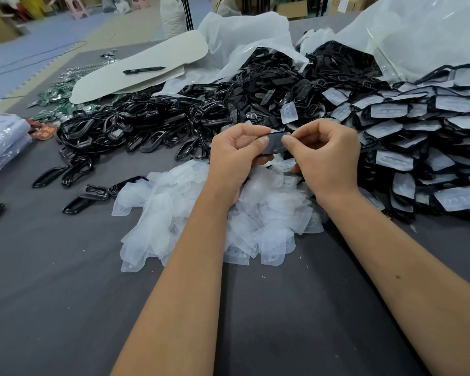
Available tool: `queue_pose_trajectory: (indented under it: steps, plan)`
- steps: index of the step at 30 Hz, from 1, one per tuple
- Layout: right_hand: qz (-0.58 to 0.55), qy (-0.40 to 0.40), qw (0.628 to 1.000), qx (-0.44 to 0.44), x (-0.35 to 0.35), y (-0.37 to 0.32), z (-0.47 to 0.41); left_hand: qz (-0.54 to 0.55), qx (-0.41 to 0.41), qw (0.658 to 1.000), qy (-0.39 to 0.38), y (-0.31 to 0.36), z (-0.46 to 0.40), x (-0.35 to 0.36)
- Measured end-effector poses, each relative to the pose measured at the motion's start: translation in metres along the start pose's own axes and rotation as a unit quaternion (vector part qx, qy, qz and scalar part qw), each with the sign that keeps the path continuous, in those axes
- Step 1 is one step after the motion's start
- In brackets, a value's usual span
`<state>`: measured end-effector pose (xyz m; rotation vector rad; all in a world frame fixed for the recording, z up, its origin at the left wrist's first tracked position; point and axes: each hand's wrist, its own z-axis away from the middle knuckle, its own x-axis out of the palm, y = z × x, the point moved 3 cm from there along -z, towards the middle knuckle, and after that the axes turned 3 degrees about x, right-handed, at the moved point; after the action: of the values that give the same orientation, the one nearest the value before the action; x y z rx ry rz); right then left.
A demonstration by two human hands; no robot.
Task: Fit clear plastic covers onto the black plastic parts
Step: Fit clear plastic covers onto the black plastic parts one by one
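Left hand (235, 156) and right hand (323, 156) pinch one black part (276, 143) by its ends — likely steadying it for seating its clear cover; loose covers (201, 213) lie beneath.

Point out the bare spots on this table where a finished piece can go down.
Bare grey table lies near the body, left of the left forearm and below the clear covers pile. A smaller patch sits right of the right forearm, below the covered parts stack. Beyond the hands, black parts crowd everything.
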<state>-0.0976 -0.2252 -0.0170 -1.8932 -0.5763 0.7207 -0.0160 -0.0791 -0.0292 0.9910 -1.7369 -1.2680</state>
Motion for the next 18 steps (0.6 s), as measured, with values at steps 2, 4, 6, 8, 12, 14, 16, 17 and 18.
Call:
queue_pose_trajectory:
  steps: [2,4,6,8,12,14,16,17,18]
  plan:
    - [-0.035,-0.009,0.999,0.028,0.0004,0.0029,-0.0009,0.003,0.007,1.000,0.000,0.0002,0.0001,0.0000]
    - [-0.101,-0.034,0.992,0.070,0.0023,0.0057,-0.0020,0.009,0.012,1.000,0.000,0.0006,0.0007,0.0003]
    - [-0.157,-0.072,0.980,0.103,0.0056,0.0070,-0.0023,0.016,0.019,1.000,-0.004,0.0016,0.0015,0.0009]
    - [-0.178,-0.094,0.973,0.115,0.0075,0.0066,-0.0018,0.030,0.021,0.999,-0.013,0.0028,0.0023,0.0022]
    - [-0.189,-0.102,0.970,0.116,0.0071,0.0061,-0.0013,0.055,0.018,0.998,-0.037,0.0041,0.0040,0.0048]
    - [-0.200,-0.100,0.967,0.121,0.0062,0.0065,-0.0020,0.056,0.014,0.997,-0.042,0.0046,0.0042,0.0052]
    - [-0.207,-0.105,0.964,0.127,0.0059,0.0068,-0.0022,0.054,0.013,0.998,-0.042,0.0053,0.0043,0.0053]
    - [-0.209,-0.109,0.963,0.131,0.0059,0.0068,-0.0021,0.052,0.013,0.998,-0.042,0.0057,0.0046,0.0054]
    - [-0.212,-0.112,0.961,0.135,0.0063,0.0067,-0.0020,0.049,0.013,0.998,-0.042,0.0058,0.0049,0.0056]
